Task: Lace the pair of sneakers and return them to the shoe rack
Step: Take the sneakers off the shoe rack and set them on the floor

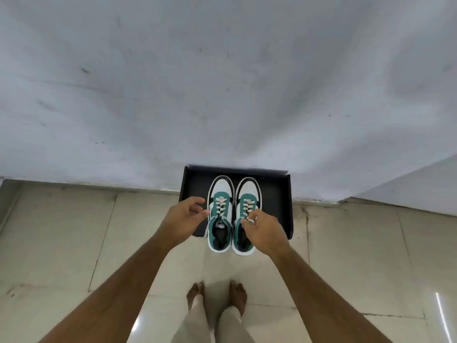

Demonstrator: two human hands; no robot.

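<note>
i see both green-and-white sneakers (232,214) laced, side by side on the black tray (279,201) against the wall, probably the rack spot. my left hand (184,219) hovers open beside one; my right hand (262,230) pinches the other's lace end (248,220), seemingly tidying.

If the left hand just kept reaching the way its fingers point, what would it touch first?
Most likely the left sneaker. The left hand is open, its fingers aimed at that shoe's outer side by the laces, with nothing between. Depth is hard to judge from above, so it might pass over it.
</note>
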